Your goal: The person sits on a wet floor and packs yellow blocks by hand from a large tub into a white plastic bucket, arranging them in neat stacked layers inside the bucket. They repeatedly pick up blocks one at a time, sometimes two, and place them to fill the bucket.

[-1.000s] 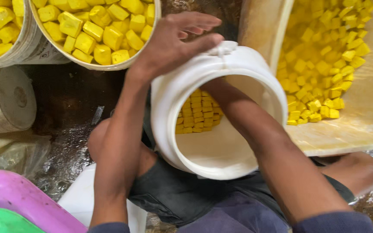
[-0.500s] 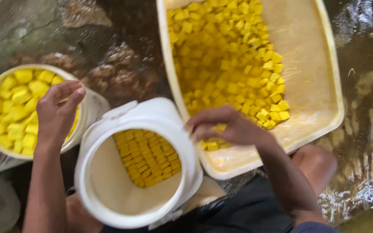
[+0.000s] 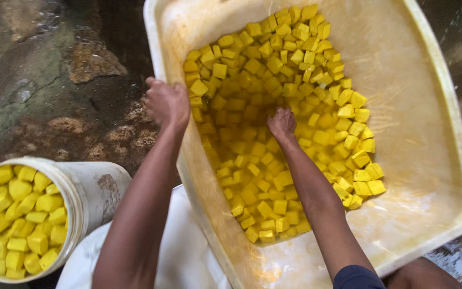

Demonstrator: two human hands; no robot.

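Half a second ago your right hand hovered at the near rim of the big tub and your left hand hung over the full bucket, with a half-filled white bucket lying between your arms. Now that open bucket has dropped out of view; only a white curved surface [image 3: 172,251] shows at the bottom edge between your arms. The view has swung up over the pale cream tub [image 3: 429,134], which fills most of the picture.

Your left hand [image 3: 168,101] is curled over the tub's left rim, fingers closed on the edge. Your right hand [image 3: 281,123] is down inside the tub, fingers pushed into the heap of yellow cubes [image 3: 274,96]; you cannot tell whether it has closed on any of them, since the fingertips are buried. The two hands are well apart, the rim between them.

The cubes lie banked against the tub's left wall and across its middle, from the far edge down to the near edge; the right side and near right corner of the tub show bare, smeared yellow.

A white round bucket [image 3: 94,187], heaped with the same yellow cubes, sits at the lower left on dark wet ground [image 3: 54,96], just outside your left forearm. No label shows on either container.
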